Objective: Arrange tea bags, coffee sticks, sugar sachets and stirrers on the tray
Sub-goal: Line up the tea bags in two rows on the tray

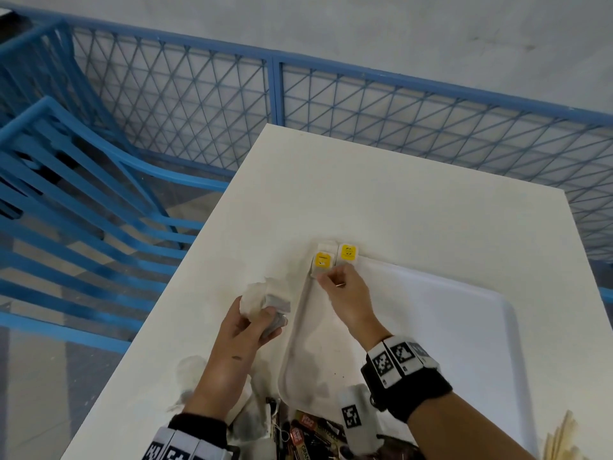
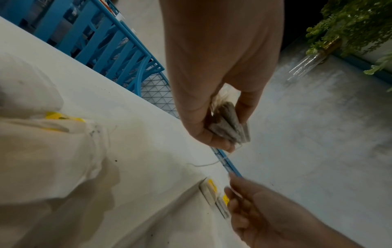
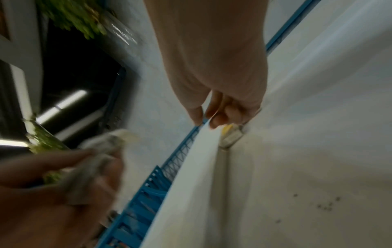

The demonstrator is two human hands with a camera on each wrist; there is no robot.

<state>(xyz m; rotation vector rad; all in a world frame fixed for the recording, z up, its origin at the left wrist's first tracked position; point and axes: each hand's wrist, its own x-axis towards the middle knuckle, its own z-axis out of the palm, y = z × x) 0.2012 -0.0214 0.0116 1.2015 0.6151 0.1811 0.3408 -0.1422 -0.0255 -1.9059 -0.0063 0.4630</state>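
Two tea bags sit side by side in the far left corner of the white tray (image 1: pixel 464 327). The left tea bag (image 1: pixel 322 262) and the right tea bag (image 1: pixel 347 255) each show a yellow label facing up. They touch each other. Their long sides run away from the person, toward the far edge of the table.

The right hand (image 1: pixel 345 293) is in the tray, right at the near ends of these two bags. Its fingers are curled in, but I cannot tell if they pinch a bag or only touch it.

The left hand (image 1: pixel 247 322) is over the table just left of the tray. Its fingers and thumb are curled round a small bunch of tea bags (image 2: pixel 230 127). The bunch is grey and squashed together, so I cannot count it. A thin string (image 2: pixel 208 163) hangs down from it.

At the near end of the tray lies a heap of dark coffee sticks (image 1: pixel 306 433), too mixed up to count. Pale wooden stirrers (image 1: pixel 560 439) poke in at the near right corner. More loose tea bags (image 1: pixel 194 370) lie on the table by the left arm.

The table (image 1: pixel 398 194) is white and flat. Behind it runs a blue wire fence (image 1: pixel 232 104). A blue chair (image 1: pixel 83 180) stands to the left. The floor is grey. Green plants (image 2: pixel 356 25) show in the left wrist view.
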